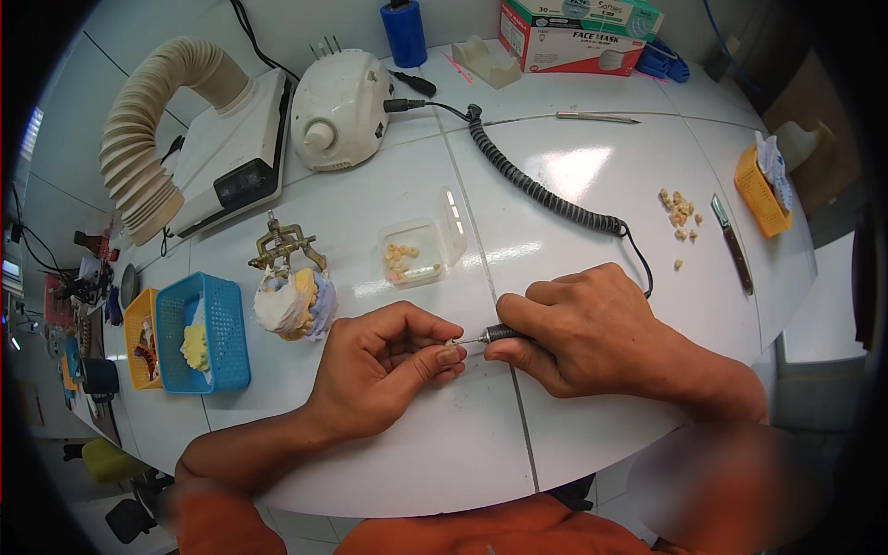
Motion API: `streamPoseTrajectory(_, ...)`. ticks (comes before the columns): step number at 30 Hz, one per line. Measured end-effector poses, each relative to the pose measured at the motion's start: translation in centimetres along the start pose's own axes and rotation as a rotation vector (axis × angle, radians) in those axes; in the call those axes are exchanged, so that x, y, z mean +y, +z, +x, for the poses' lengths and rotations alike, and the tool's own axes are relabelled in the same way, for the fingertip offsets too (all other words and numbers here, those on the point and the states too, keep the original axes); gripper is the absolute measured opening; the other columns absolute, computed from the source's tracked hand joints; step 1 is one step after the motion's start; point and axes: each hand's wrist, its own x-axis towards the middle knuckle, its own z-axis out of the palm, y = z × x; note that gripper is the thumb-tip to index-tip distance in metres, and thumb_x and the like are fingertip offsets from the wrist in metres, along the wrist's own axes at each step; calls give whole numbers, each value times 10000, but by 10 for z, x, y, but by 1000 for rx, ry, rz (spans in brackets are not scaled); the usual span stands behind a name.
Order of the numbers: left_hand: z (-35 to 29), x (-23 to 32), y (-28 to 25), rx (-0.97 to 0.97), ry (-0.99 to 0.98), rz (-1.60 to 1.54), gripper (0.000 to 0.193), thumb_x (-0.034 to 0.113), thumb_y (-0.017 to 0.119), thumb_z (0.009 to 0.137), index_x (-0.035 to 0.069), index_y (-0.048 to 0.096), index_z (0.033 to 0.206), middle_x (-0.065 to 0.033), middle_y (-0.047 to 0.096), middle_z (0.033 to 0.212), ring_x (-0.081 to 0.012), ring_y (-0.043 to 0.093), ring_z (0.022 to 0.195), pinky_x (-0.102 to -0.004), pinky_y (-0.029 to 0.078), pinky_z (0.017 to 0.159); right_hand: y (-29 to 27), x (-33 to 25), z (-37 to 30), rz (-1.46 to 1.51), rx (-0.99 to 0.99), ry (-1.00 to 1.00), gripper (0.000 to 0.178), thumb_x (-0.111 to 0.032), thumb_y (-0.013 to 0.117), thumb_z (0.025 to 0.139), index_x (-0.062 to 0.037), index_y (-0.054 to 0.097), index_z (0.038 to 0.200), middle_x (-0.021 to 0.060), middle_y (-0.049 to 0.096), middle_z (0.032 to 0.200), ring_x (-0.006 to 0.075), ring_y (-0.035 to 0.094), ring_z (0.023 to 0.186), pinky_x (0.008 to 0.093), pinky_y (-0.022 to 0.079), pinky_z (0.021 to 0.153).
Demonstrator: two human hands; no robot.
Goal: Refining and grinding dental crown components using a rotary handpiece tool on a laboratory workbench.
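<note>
My left hand [388,365] pinches a tiny pale denture tooth [451,343] between thumb and fingers, which hide most of it. In my right hand [583,333] is a dental handpiece [500,333] with a dark grip, its thin bur pointing left at the tooth. The bur's tip meets the fingertips there; actual contact with the tooth is too small to tell. Just beyond my hands sits an open clear plastic box [411,252] with several teeth and a pink bit inside. Left of it stands a brass articulator [286,242] with a white, yellow and lilac plaster cast [294,303].
The handpiece's coiled black cord [532,185] runs back to a white control unit [342,111]. A ribbed suction hose [139,153] arches at far left. Blue basket [231,338] lies left; loose teeth [680,208], a knife [733,245] and yellow basket [760,199] lie right. Mask boxes [573,46] stand behind.
</note>
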Motion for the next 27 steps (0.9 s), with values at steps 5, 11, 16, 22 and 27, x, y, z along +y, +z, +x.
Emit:
streamPoseTrajectory(5, 0, -2, 0, 2, 7, 2, 200, -4, 682, 1050, -107, 673, 1221, -143, 766, 1093, -175, 766, 1043, -280, 658, 918, 0, 1, 0, 7, 1, -2, 455, -524, 612, 1065, -93, 685, 938, 98, 667, 638, 310, 667, 519, 437, 473, 470)
streamPoseTrajectory(11, 0, -1, 0, 6, 1, 3, 197, -2, 684, 1049, -104, 676, 1218, -137, 769, 1089, -170, 766, 1035, -277, 658, 915, 1, 1, 0, 1, 8, 0, 450, -521, 616, 1063, -94, 686, 937, 99, 670, 640, 310, 671, 523, 435, 476, 469)
streamPoseTrajectory(16, 0, -1, 0, 6, -1, 5, 197, -2, 686, 1047, -101, 678, 1217, -137, 769, 1086, -170, 766, 1035, -276, 658, 917, 0, 0, 0, 3, -2, 7, 450, -521, 620, 1061, -94, 685, 935, 97, 672, 641, 308, 673, 522, 434, 483, 472)
streamPoseTrajectory(22, 0, -1, 0, 2, 4, 7, 193, -6, 681, 1048, -102, 677, 1215, -139, 768, 1087, -173, 767, 1038, -280, 658, 922, 0, 1, 0, 4, -3, 5, 448, -519, 618, 1062, -95, 685, 934, 96, 673, 641, 309, 674, 521, 435, 485, 475)
streamPoseTrajectory(27, 0, -1, 0, 0, 9, 13, 195, -7, 679, 1048, -101, 677, 1220, -140, 767, 1093, -174, 767, 1038, -281, 658, 922, 0, 1, 0, 12, -9, 4, 449, -518, 613, 1066, -94, 685, 936, 96, 669, 637, 312, 672, 520, 434, 484, 478)
